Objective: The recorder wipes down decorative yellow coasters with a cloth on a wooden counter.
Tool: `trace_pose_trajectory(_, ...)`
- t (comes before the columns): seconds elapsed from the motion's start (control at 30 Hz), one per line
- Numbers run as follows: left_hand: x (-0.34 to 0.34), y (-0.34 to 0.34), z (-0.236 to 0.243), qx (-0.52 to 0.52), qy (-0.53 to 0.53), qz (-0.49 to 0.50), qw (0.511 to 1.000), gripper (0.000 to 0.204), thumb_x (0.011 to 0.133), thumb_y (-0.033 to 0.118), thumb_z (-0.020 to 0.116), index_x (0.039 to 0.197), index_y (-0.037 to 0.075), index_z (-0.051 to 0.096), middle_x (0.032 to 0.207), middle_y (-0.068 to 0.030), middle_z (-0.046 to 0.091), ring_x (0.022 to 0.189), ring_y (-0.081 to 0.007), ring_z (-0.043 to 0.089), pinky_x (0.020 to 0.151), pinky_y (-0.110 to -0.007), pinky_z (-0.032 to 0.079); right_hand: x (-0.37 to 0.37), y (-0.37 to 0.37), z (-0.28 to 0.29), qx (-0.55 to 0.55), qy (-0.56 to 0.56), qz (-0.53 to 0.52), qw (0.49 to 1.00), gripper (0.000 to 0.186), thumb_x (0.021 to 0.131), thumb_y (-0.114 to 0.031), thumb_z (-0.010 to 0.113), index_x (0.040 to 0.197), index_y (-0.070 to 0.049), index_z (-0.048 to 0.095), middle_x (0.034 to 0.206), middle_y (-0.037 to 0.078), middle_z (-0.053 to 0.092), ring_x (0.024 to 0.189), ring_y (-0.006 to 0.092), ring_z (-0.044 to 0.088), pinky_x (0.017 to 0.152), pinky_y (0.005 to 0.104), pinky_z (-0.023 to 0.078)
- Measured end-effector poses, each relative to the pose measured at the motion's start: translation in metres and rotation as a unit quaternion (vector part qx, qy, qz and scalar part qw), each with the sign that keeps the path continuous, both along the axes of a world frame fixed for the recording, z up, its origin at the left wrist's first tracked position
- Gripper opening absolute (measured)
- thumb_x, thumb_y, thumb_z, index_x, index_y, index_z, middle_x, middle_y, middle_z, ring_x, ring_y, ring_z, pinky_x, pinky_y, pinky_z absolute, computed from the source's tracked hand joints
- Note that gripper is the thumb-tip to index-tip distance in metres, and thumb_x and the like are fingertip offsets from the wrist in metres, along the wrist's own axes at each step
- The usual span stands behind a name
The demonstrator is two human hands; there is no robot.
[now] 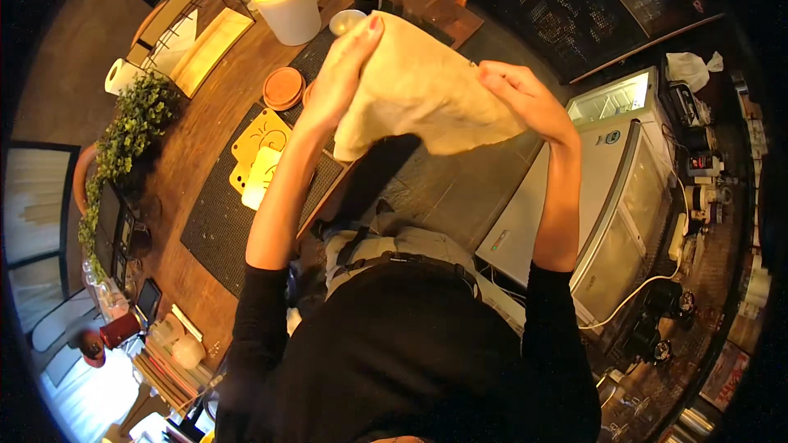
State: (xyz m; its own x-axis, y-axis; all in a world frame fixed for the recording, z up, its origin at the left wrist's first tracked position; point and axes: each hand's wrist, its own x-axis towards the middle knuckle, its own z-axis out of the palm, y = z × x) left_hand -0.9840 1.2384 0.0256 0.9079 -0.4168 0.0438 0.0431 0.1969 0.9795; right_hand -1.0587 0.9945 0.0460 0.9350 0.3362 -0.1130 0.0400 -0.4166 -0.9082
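Fingers point(367, 31) of the left hand point(345, 64) and right hand point(532, 100) grasp opposite sides of a cream cloth point(419, 78).

The left arm point(276, 213) and right arm point(560, 209) stretch forward. The left hand point(343, 70) and right hand point(529, 101) are apart, both gripping, and the right hand bends inward.

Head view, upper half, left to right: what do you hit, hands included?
White roll → wooden tray → white container with a yellow lid → left hand → beige cloth → right hand → crumpled white bag.
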Motion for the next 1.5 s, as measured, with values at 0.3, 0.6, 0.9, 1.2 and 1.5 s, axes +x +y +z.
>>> trace_pose_trajectory(0.3, -0.015, 0.001, 0.033, -0.204, 0.214, 0.026, 0.955, 0.045, 0.085, 0.036, 0.055, 0.115, 0.003, 0.049, 0.106, -0.0082, 0.056, 0.095, -0.015, 0.055, 0.082, -0.027, 0.044, -0.008, 0.011, -0.001, 0.104, -0.011, 0.102, 0.989, 0.052, 0.08, -0.025, 0.063, 0.118, 0.005, 0.045, 0.111, 0.008, 0.055, 0.1, 0.0124, 0.051, 0.088, 0.0263, 0.04)
trace_pose_trajectory(0.6, -0.009, 0.017, 0.027, -0.294, 0.253, -0.015, 0.922, 0.035, 0.084, 0.034, 0.056, 0.102, 0.004, 0.054, 0.093, -0.0083, 0.061, 0.081, -0.0195, 0.061, 0.072, -0.033, 0.051, -0.003, 0.006, -0.026, 0.48, 0.031, -0.001, 0.877, 0.053, 0.078, -0.022, 0.056, 0.118, 0.008, 0.041, 0.111, 0.016, 0.054, 0.102, 0.0224, 0.054, 0.088, 0.0323, 0.043)
trace_pose_trajectory(0.9, -0.009, 0.021, 0.018, -0.34, 0.282, -0.048, 0.896, 0.035, 0.084, 0.034, 0.055, 0.101, 0.004, 0.055, 0.096, -0.0096, 0.061, 0.083, -0.0199, 0.061, 0.074, -0.034, 0.051, 0.004, 0.026, -0.033, 0.661, 0.068, 0.035, 0.747, 0.044, 0.085, -0.02, 0.044, 0.122, 0.005, 0.041, 0.117, 0.017, 0.052, 0.106, 0.0237, 0.053, 0.091, 0.0349, 0.043)
trace_pose_trajectory(1.2, -0.021, 0.012, -0.026, -0.147, 0.005, 0.042, 0.988, 0.039, 0.083, 0.031, 0.056, 0.108, 0.001, 0.052, 0.1, -0.0107, 0.059, 0.091, -0.0218, 0.058, 0.08, -0.034, 0.048, -0.001, 0.029, -0.03, 0.67, 0.089, -0.01, 0.737, 0.039, 0.086, -0.018, 0.043, 0.118, 0.004, 0.045, 0.11, 0.015, 0.056, 0.099, 0.0233, 0.057, 0.087, 0.0346, 0.046)
trace_pose_trajectory(1.5, -0.046, -0.051, -0.126, -0.072, -0.146, -0.023, 0.986, 0.045, 0.086, 0.022, 0.052, 0.123, -0.001, 0.04, 0.117, -0.014, 0.049, 0.106, -0.0244, 0.05, 0.092, -0.032, 0.041, -0.012, -0.034, -0.053, 0.51, 0.123, -0.154, 0.837, 0.028, 0.087, -0.014, 0.047, 0.109, 0.002, 0.053, 0.104, 0.011, 0.06, 0.089, 0.0173, 0.059, 0.08, 0.0281, 0.047)
